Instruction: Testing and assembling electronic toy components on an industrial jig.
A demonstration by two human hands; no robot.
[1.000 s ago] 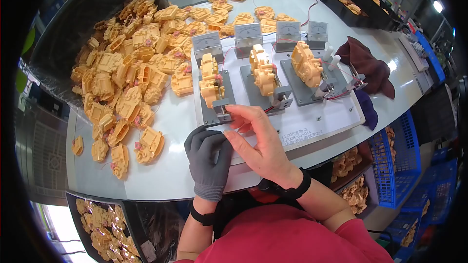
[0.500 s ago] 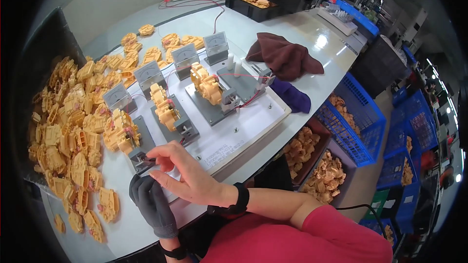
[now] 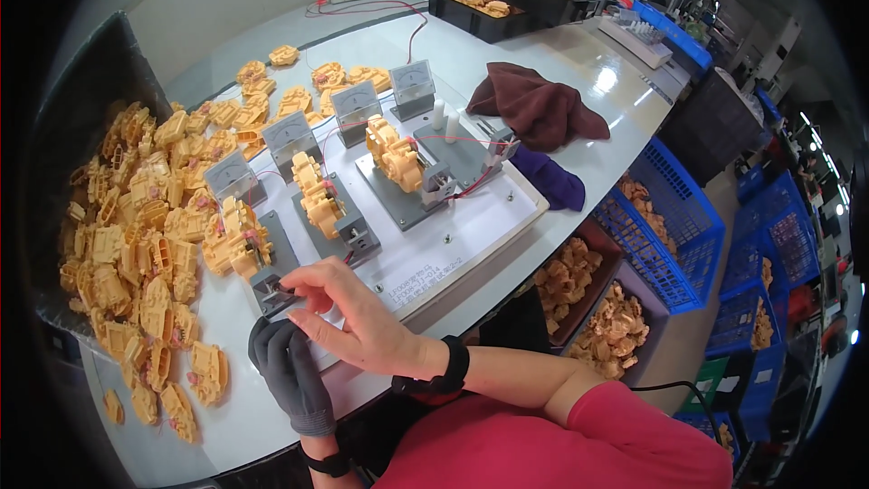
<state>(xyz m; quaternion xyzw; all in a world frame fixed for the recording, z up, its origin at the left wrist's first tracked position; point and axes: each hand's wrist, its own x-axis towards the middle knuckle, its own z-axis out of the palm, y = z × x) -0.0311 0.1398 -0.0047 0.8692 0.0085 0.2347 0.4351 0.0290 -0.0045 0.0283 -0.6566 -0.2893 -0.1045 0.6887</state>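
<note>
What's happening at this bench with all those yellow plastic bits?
A person sits at a white table. The bare right hand pinches at the grey clamp of the nearest test fixture, which holds a yellow plastic part. The gloved left hand rests just below it. Two more fixtures on the white board also hold parts, each with a meter behind. A heap of yellow parts lies to the left.

My left hand [image 3: 290,376] wears a dark grey knitted fabric glove that covers every finger and ends in a ribbed cuff, with a thin black band around the wrist just below it. My right hand [image 3: 358,321] is bare. A broad black strap circles my right wrist. My right arm is bare up to a short red sleeve of soft fabric.
</note>
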